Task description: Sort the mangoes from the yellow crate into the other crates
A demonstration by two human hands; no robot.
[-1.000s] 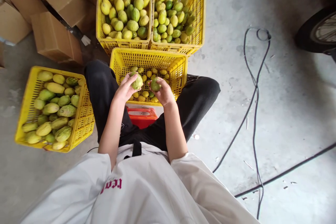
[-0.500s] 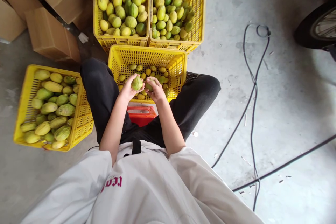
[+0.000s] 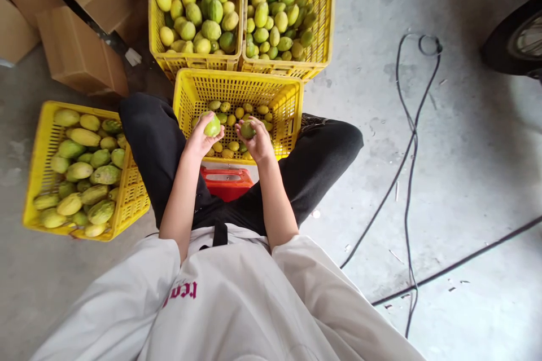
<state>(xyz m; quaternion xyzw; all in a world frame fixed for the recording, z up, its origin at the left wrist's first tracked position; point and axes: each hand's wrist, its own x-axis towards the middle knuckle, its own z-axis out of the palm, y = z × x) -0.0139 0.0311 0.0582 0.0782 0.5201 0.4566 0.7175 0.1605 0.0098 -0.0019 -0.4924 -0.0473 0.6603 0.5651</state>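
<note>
In my left hand sits a smooth, light-green fruit, with fingers curled around its side. My right hand grips a darker green fruit, partly covered by the fingers. Both hands are above the near half of a yellow plastic crate, a small gap between them. Small yellow-green fruits lie on that crate's floor, some hidden by my hands. The exact kind of fruit is unclear.
Two fuller yellow crates stand beyond. Another crate of larger oblong fruits is at left. Cardboard boxes lie upper left. A red plastic object is between my legs. Black cable and a wheel are at right.
My hands have moved apart, each still holding its fruit. The left one shifted left and slightly up; the right one moved a little to the right.
</note>
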